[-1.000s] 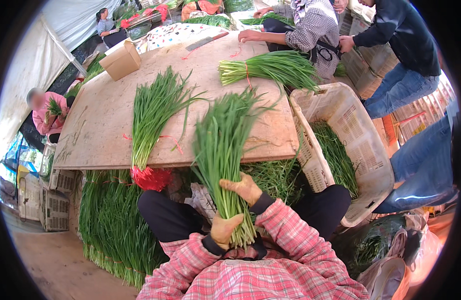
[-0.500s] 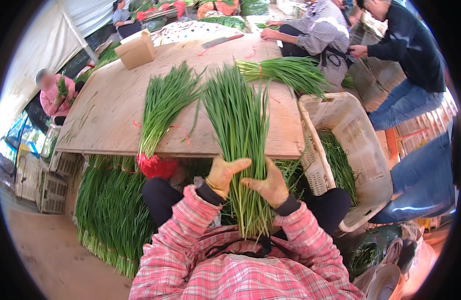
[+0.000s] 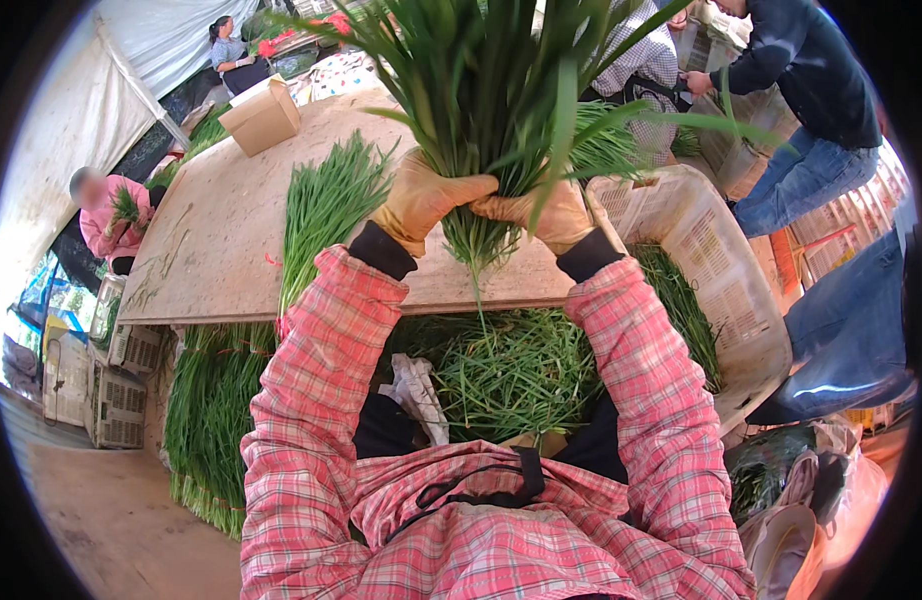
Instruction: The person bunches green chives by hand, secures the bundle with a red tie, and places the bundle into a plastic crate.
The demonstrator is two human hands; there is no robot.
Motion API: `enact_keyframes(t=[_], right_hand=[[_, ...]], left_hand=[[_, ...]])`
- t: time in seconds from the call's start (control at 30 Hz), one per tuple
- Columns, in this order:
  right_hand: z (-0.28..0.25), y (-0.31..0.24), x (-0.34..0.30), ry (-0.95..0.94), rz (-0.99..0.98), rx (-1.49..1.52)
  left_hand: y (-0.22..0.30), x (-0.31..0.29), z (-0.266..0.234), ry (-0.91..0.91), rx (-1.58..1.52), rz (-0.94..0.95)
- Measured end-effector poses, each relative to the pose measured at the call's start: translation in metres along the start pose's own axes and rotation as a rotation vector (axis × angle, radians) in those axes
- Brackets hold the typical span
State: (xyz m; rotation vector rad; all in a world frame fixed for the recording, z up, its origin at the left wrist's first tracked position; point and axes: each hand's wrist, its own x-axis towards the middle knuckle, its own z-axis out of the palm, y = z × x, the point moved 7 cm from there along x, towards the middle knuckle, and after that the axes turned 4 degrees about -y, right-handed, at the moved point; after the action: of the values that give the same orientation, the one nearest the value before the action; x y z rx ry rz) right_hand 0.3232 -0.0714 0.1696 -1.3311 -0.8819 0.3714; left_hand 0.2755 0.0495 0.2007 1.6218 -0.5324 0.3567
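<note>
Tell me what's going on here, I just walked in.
Someone in a pink plaid top holds a thick bunch of long green leaves up in front of them, with the left hand and right hand both gripping its lower part. Another green bunch lies on the wooden table to the left. Loose greens are heaped below the table's near edge, and a pale plastic crate on the right holds more.

You are in a tented produce-packing workplace: pale sheeting (image 3: 61, 150) at ten o'clock, a wooden counter (image 3: 326, 116) at eleven, a co-worker (image 3: 811, 85) at two, a plastic crate (image 3: 736, 280) at three, bundled greens (image 3: 216, 400) at eight.
</note>
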Motion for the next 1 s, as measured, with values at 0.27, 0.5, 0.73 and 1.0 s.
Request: enact_keyframes(t=[0.27, 0.5, 0.73, 1.0], right_hand=[[-0.008, 0.012, 0.018, 0.218, -0.123, 0.084], [-0.003, -0.004, 0.022, 0.113, -0.061, 0.089], [0.008, -0.003, 0.026, 0.123, -0.037, 0.067], [0.007, 0.0, 0.039, 0.098, -0.108, 0.113]], left_hand=[[-0.018, 0.021, 0.005, 0.052, -0.097, -0.133], [-0.003, 0.028, -0.003, 0.071, -0.119, -0.188], [-0.011, 0.028, -0.008, 0.128, -0.175, -0.214], [-0.016, 0.038, -0.012, 0.149, -0.281, -0.111]])
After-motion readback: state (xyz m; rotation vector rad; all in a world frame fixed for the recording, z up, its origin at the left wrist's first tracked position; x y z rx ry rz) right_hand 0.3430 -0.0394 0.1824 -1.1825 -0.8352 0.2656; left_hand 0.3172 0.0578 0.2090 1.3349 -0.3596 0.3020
